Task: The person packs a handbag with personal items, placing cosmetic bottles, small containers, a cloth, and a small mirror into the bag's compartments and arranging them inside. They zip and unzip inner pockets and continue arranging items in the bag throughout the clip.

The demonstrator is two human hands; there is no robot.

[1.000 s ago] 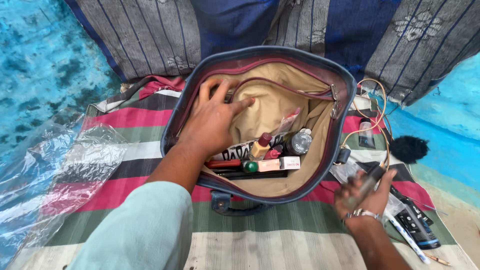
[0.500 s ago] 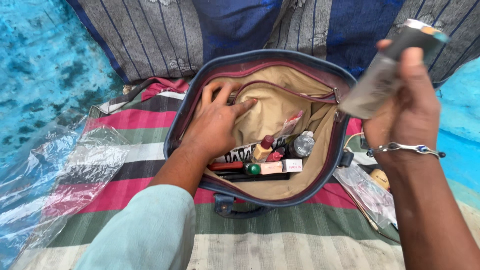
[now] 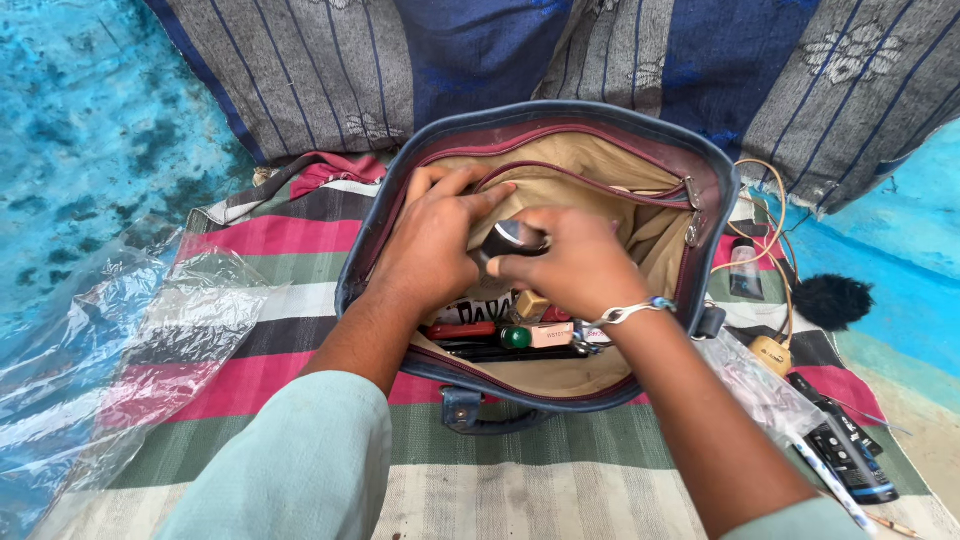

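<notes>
— Plastic wrap [image 3: 130, 340], clear and crumpled, lies at the far left on the striped mat [image 3: 300, 240]. What comes after it?

— Next comes the left hand [image 3: 435, 240], reaching into the open blue bag [image 3: 400, 200]. Its fingers [image 3: 470, 188] curl over the tan lining at the inner zip, apparently to hold the pocket mouth apart.

— And the middle?

— A dark grey tube [image 3: 510, 240] sits upright between both hands, its rounded end up, just inside the bag above the clutter. The right hand [image 3: 575, 262] has its fingers [image 3: 520, 268] closed around the tube, gripping from the side so it stands over the gap.

— What lies beneath?

— Small things along the bag's near wall: a red flat case [image 3: 460, 330], a green-capped item [image 3: 515, 338], a pale carton [image 3: 550, 333]. They lie flat, packed side by side.

— Further right?

— A silver bracelet [image 3: 630, 312] circles the right wrist. Outside the bag, a beige cable [image 3: 770, 210], a black fuzzy mic cover [image 3: 832, 300], and dark tubes [image 3: 850, 450] rest on the mat.
</notes>
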